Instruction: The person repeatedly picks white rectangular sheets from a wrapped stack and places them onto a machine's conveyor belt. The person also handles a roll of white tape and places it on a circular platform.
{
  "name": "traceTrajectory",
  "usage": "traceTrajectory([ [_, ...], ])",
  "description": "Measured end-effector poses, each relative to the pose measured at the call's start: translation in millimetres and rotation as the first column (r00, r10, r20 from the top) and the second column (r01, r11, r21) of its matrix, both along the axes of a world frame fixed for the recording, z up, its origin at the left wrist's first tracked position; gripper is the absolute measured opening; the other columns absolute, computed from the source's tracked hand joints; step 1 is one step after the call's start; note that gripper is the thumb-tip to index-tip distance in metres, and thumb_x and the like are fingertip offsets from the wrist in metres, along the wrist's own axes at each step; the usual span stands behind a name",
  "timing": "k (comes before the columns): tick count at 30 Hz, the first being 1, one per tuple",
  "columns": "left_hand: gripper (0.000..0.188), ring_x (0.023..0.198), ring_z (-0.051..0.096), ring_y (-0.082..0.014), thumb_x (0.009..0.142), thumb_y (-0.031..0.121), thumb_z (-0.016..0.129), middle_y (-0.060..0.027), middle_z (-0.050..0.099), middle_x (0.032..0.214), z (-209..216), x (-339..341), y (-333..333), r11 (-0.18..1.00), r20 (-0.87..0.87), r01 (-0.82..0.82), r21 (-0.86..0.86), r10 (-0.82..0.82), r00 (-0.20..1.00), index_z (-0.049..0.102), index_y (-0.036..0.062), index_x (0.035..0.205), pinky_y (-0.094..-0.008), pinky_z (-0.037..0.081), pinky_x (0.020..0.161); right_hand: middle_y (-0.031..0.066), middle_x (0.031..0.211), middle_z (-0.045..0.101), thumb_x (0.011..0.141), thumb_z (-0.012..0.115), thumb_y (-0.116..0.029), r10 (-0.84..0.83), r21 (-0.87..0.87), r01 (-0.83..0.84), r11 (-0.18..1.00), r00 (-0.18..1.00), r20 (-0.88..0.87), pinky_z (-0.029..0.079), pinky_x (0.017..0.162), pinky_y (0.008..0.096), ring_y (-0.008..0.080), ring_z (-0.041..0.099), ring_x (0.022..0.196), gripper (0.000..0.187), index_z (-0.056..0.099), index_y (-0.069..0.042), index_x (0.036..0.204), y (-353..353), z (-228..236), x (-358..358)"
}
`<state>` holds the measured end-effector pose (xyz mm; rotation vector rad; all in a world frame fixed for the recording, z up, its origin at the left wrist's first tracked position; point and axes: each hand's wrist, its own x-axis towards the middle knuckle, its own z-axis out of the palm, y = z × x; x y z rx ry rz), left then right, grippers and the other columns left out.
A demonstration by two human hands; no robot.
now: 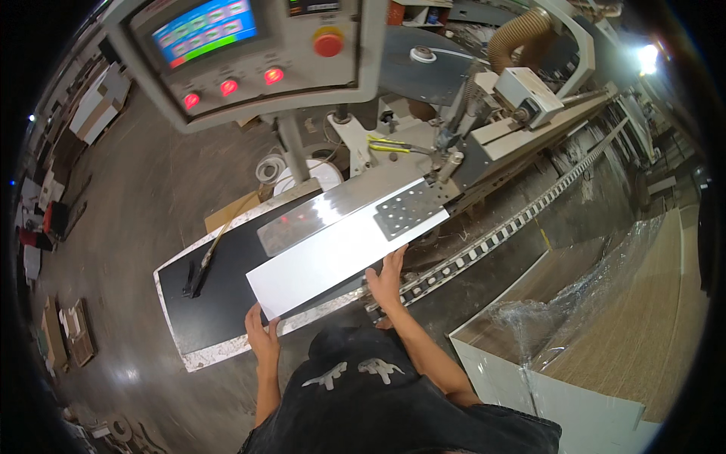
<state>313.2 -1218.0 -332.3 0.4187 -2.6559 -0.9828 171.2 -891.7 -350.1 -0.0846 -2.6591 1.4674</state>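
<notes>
Largest here is the long machine (522, 129), running off beyond the white panel and to its right. A stack of wood-patterned boards (605, 325), partly under crumpled clear film, sits on the right of the white panel, well apart from it. The grey control box (302, 85) stands up on a post beyond the panel and to its left, its screen lit. Under the panel is a dark tabletop (219, 318) with a pale, chipped-looking border, showing mostly to the panel's left.

The white panel (302, 280) itself lies aslant, its right end reaching up to the machine; a perforated metal plate (408, 212) overlaps that end.

The person's bare forearms come in from the near side of the panel. The right forearm (427, 348) slants inward, bent at the elbow; the left forearm (267, 386) rises almost straight toward the panel's near left corner.

The right hand (387, 284) is partly open, thumb and fingers apart, fingertips on the panel's near long edge, right of its middle. The left hand (262, 333) is open around the near left corner, thumb on the long-edge side and fingers by the short end; how hard it presses I can't tell.

Among the smaller things, a slim tool (215, 244) with a dark end lies left of the panel, and yellow-handled pliers (389, 147) lie beyond its right half.
</notes>
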Motion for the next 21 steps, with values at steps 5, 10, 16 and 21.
traceTrajectory([
  [5, 0.055, 0.133, 0.052, -0.0406, 0.091, 0.02, 0.077, -0.0194, 0.056, 0.146, 18, -30, 49, 0.978, -0.061, 0.059, -0.198, -0.072, 0.996, 0.059, -0.0001, 0.139, -0.0484, 0.04, 0.112, 0.0476, 0.163, -0.01, 0.086, 0.07, -0.008, -0.017, -0.037, 0.017, 0.999, 1.0, -0.005, 0.013, 0.126, 0.0585, 0.0639, 0.002, 0.153, 0.094, 0.014, 0.018, 0.156, 45, -6, -25],
  [10, 0.057, 0.136, 0.05, -0.0389, 0.085, 0.029, 0.081, -0.0164, 0.057, 0.146, 18, -53, 74, 0.927, -0.078, 0.114, -0.357, -0.152, 0.985, 0.062, 0.002, 0.131, -0.053, 0.032, 0.116, 0.0434, 0.166, -0.009, 0.085, 0.071, -0.006, -0.081, -0.051, 0.08, 0.995, 0.996, -0.019, 0.014, 0.128, 0.0532, 0.0583, 0.004, 0.156, 0.097, 0.014, 0.012, 0.16, 82, -15, -51],
  [16, 0.06, 0.136, 0.05, -0.0373, 0.079, 0.033, 0.084, -0.0127, 0.059, 0.142, 6, -84, 116, 0.936, -0.097, 0.131, -0.326, -0.171, 0.98, 0.061, 0.0058, 0.128, -0.0634, 0.027, 0.116, 0.0245, 0.176, 0.008, 0.089, 0.07, -0.005, -0.108, -0.525, 0.182, 0.832, 0.98, 0.169, 0.018, 0.128, 0.042, 0.0361, 0.014, 0.162, 0.093, 0.02, -0.004, 0.168, 129, 25, -72],
  [21, 0.065, 0.142, 0.044, -0.0378, 0.075, 0.03, 0.089, -0.0151, 0.054, 0.147, -9, -109, 151, 0.967, -0.099, 0.194, -0.164, -0.212, 0.972, 0.057, 0.0034, 0.125, -0.0682, 0.018, 0.121, 0.0224, 0.168, 0.031, 0.111, 0.053, -0.032, 0.207, -0.855, 0.364, 0.37, 0.865, 0.458, 0.034, 0.124, 0.0484, 0.0354, 0.038, 0.15, 0.075, 0.013, -0.003, 0.168, 97, 53, -16],
])
